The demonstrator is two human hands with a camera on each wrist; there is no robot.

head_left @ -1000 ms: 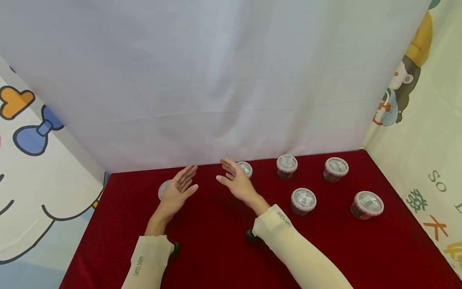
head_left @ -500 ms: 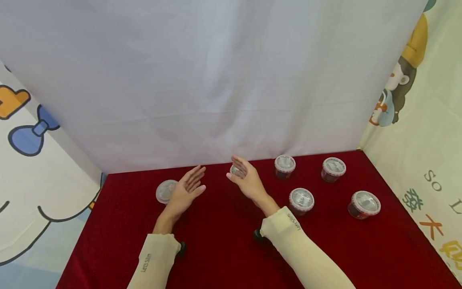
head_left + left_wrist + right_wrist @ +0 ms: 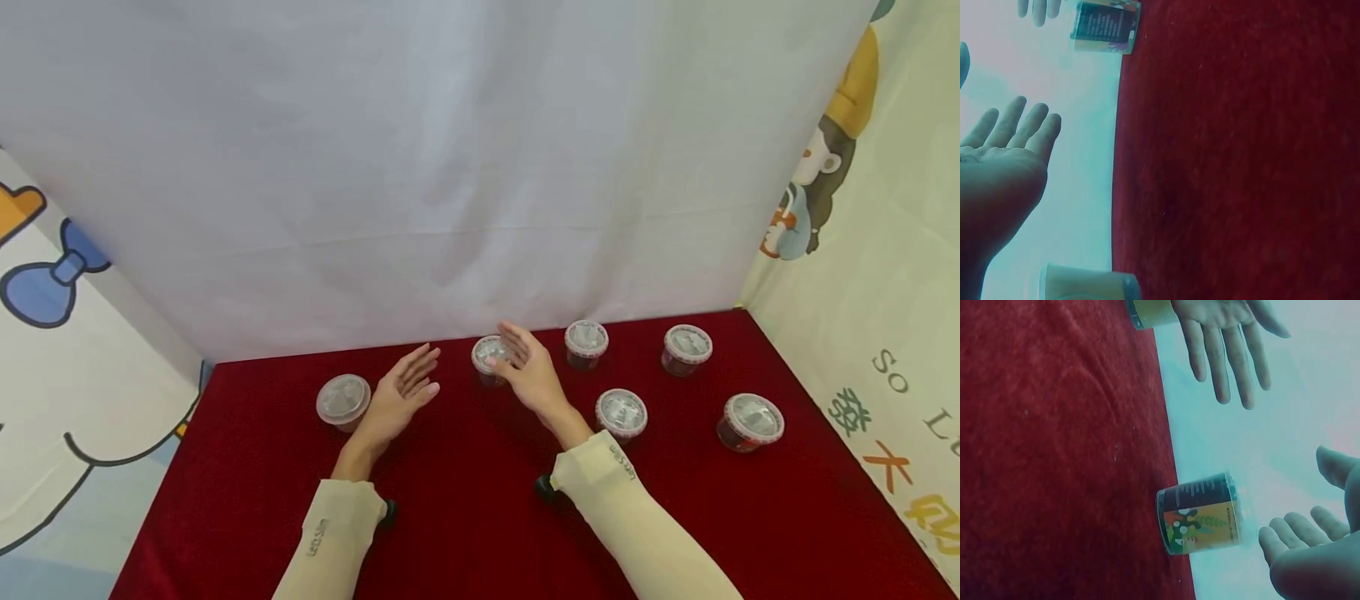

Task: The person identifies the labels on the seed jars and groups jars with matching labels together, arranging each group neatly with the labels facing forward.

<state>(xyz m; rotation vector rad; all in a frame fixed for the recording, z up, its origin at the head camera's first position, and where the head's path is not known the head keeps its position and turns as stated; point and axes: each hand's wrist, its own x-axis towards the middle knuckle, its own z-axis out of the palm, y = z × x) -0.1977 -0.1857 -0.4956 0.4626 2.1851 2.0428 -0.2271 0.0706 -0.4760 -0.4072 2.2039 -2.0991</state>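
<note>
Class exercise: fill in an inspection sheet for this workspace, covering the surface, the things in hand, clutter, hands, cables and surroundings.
Surface: red cloth table, bare between the hands.
Job's things: tub near right hand, upright, lidded; tub beside left hand, apart from it.
Clutter: four more lidded tubs at right.
Hands: left hand and right hand both flat-fingered, holding nothing; whether the right touches its tub cannot be told.
Cables: nothing seen.
Surroundings: white backdrop; cartoon panels on both sides.
</note>
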